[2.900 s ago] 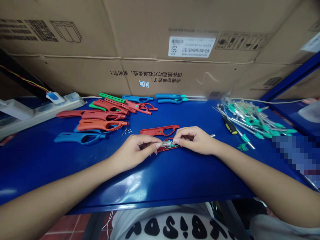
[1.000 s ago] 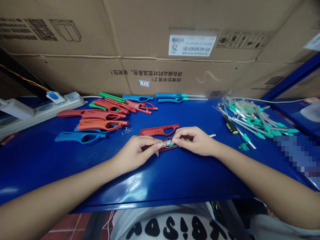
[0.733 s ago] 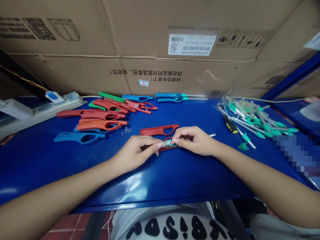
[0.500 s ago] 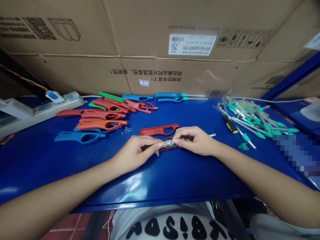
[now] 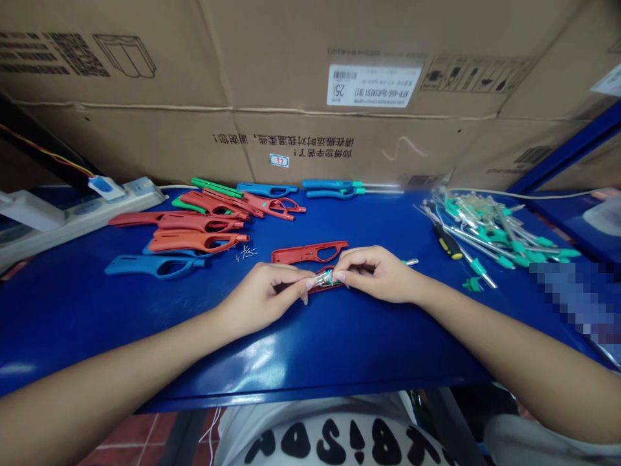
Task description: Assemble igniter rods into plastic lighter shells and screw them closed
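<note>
- Since the frame of about three seconds ago, the transparent cylindrical part [image 5: 320,279] has shifted a little, with its right end angled up; compared with half a second ago, both hands are practically where they were.
- Nearest, the lettered shirt [image 5: 339,446] meets the front edge of the blue table [image 5: 349,362].
- The left hand [image 5: 264,294] has its thumb and index finger narrowed to a pinch, holding the transparent cylindrical part between the tips.
- The right hand [image 5: 373,275] has its thumb and index fingertips drawn together at the green fitting [image 5: 330,276] on that part's right end; whether a wire is also caught there is too small to tell.
- Under both hands lies the lower red handle shell [image 5: 319,288], partly covered; the held part is just above it.
- Past the right hand pokes a metal tube end [image 5: 412,262], its other end hidden behind the hand.
- Just beyond the hands, the upper red handle shell [image 5: 295,254] lies with its hollow side up.
- To the left are small metal pins [image 5: 247,252], a blue handle shell [image 5: 145,266], an orange handle shell [image 5: 194,243] and a stack of red handle shells [image 5: 198,223].
- To the right, a black-and-yellow screwdriver [image 5: 447,242] lies beside a pile of metal tubes with green fittings [image 5: 517,246].
- Farther back lie two blue lighters with tubes [image 5: 332,192], and on the left a power strip [image 5: 116,208].
- Behind everything stands a cardboard box [image 5: 291,77] with upside-down print.
</note>
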`<action>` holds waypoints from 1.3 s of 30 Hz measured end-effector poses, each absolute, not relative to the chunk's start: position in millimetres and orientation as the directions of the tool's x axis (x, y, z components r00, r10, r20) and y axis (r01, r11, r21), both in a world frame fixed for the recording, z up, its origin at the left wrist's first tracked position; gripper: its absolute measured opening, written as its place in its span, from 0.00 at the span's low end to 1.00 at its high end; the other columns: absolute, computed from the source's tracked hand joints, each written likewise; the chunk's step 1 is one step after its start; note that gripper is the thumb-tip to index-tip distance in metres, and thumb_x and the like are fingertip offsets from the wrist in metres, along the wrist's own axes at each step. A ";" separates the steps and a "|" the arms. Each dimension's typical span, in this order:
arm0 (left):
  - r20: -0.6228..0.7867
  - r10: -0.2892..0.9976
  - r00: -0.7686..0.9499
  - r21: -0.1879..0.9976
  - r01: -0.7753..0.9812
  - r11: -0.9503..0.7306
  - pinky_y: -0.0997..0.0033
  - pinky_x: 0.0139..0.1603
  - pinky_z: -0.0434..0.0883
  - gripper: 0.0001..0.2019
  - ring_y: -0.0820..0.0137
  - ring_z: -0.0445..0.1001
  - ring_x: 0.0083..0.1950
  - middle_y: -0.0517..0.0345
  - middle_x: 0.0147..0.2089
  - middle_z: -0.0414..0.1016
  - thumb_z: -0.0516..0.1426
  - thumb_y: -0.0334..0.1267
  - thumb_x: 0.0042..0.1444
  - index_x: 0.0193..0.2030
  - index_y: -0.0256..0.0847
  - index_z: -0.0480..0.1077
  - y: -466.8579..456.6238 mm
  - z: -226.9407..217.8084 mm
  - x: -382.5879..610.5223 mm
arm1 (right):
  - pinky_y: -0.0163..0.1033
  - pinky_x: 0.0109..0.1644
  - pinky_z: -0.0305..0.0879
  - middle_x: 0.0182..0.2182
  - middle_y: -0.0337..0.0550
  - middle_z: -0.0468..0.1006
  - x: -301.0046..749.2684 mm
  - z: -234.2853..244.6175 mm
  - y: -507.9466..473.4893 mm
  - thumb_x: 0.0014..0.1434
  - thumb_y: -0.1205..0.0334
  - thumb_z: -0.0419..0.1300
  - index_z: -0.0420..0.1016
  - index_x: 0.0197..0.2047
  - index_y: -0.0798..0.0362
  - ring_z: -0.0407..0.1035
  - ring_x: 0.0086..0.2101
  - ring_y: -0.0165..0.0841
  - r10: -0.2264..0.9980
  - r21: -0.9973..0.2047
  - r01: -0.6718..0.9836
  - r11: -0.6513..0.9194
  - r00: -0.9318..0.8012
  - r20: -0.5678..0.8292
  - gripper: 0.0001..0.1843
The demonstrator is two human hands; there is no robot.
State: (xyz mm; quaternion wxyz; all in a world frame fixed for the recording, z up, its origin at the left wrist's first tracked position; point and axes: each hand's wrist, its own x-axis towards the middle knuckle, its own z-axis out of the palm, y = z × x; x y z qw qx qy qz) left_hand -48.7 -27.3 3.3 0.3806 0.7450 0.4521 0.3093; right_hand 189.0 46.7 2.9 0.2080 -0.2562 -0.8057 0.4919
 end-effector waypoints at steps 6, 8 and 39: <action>0.120 0.909 0.398 0.842 0.444 -0.306 0.73 0.41 0.71 0.16 0.69 0.78 0.37 0.57 0.37 0.83 0.55 0.40 0.67 0.29 0.39 0.76 -28.0 3.4 -48.8 | 0.33 0.29 0.57 0.29 0.39 0.75 188.3 2.6 46.1 0.64 0.54 0.61 0.78 0.34 0.55 0.61 0.26 0.26 0.640 -0.907 0.214 0.363 -0.765 0.076 0.13; 0.113 0.912 0.394 0.846 0.443 -0.296 0.74 0.40 0.71 0.16 0.69 0.78 0.35 0.57 0.36 0.82 0.55 0.40 0.67 0.30 0.39 0.76 -28.4 4.1 -48.8 | 0.34 0.30 0.58 0.31 0.41 0.76 188.4 2.0 46.2 0.64 0.55 0.61 0.79 0.36 0.55 0.63 0.28 0.27 0.637 -0.900 0.196 0.388 -0.763 0.109 0.12; 0.079 0.937 0.339 0.874 0.428 -0.229 0.77 0.35 0.68 0.16 0.74 0.75 0.31 0.61 0.32 0.81 0.56 0.41 0.66 0.30 0.39 0.78 -27.9 4.2 -45.9 | 0.33 0.27 0.56 0.29 0.38 0.72 187.8 -1.4 49.4 0.62 0.54 0.63 0.77 0.35 0.55 0.61 0.23 0.24 0.666 -0.941 0.169 0.294 -0.742 0.075 0.12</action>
